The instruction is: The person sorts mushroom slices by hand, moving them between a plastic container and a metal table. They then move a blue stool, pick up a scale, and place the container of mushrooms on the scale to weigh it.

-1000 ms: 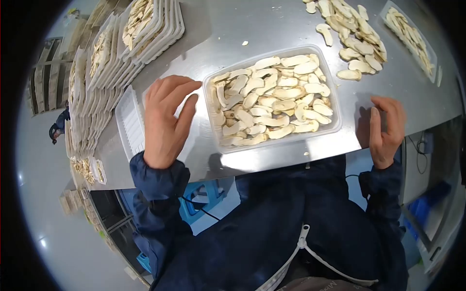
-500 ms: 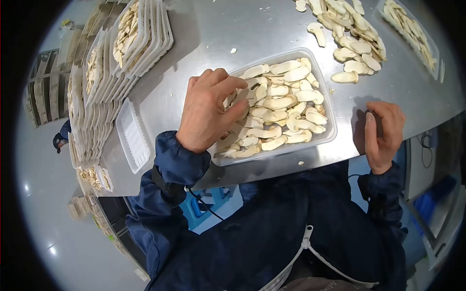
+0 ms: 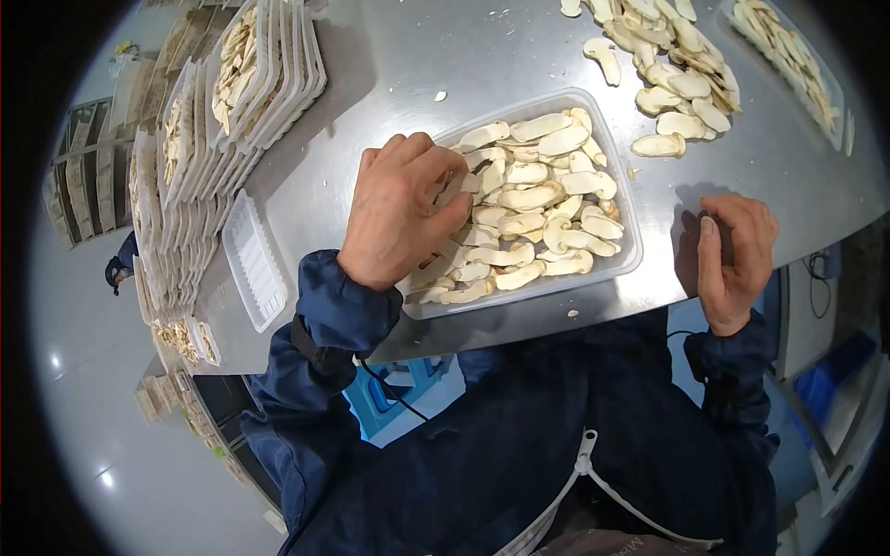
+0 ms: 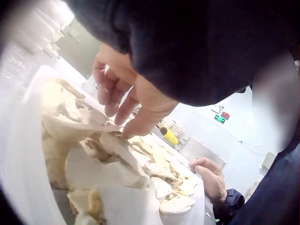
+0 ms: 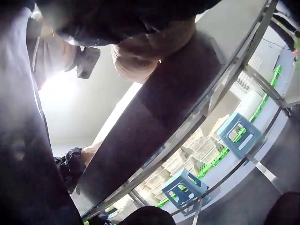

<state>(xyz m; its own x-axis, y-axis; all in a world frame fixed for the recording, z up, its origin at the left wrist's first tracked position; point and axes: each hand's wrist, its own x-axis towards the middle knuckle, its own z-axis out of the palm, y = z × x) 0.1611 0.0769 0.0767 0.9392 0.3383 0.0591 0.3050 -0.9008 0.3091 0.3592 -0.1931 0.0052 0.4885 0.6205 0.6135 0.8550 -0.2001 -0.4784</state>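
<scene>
A clear plastic tray (image 3: 633,218) of pale mushroom slices (image 3: 531,196) lies near the table's front edge. Over its left side is the left hand (image 3: 397,211), fingers bent downward and thumb apart from them. In the left wrist view that hand (image 4: 133,96) has its fingertips at the slices (image 4: 117,147); whether they press on one is hidden. The right hand (image 3: 734,259) lies to the right of the tray at the table edge, loosely bent and holding nothing; the right wrist view shows part of this hand (image 5: 140,61).
Stacked trays (image 3: 297,79) of slices stand at the left, with an empty white tray (image 3: 252,264) beside them. A loose pile of slices (image 3: 681,79) lies behind the tray; another filled tray (image 3: 788,69) is at the far right. Blue stools (image 5: 239,136) are below.
The left hand has moved right from beside the tray to over its left slices, then stayed nearly still. The right hand has hardly moved. The head view has shifted slightly.
</scene>
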